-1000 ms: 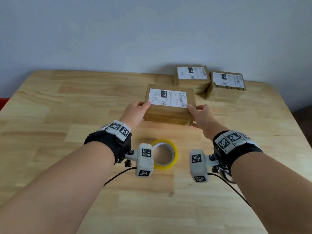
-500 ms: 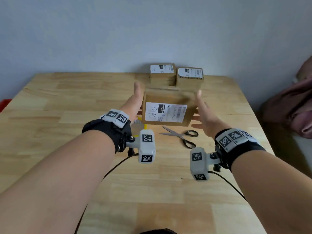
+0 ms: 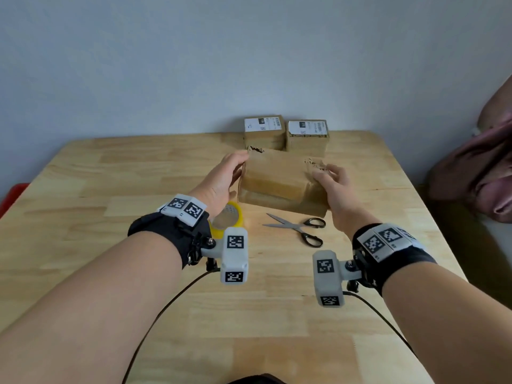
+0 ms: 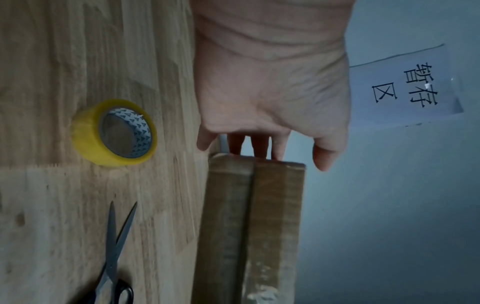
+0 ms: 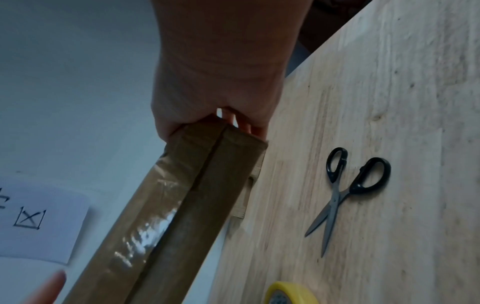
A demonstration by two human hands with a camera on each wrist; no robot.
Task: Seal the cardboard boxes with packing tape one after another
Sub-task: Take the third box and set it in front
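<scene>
I hold a brown cardboard box off the table between both hands. Its plain side, with a flap seam and old clear tape, faces me. My left hand grips the left end, fingers curled over the torn far edge. My right hand grips the right end the same way. The wrist views show the box edge-on, with fingers behind it. A yellow tape roll lies flat under my left wrist. Black-handled scissors lie open just in front of the box.
Two labelled boxes stand side by side at the table's far edge against the wall. The wooden table ends close on the right, where a pink cloth lies. A red object shows at the far left.
The box has been lifted and turned over: its white label faced me before, now the plain seamed side does. Both hands went from flat against the ends to curled round them.
</scene>
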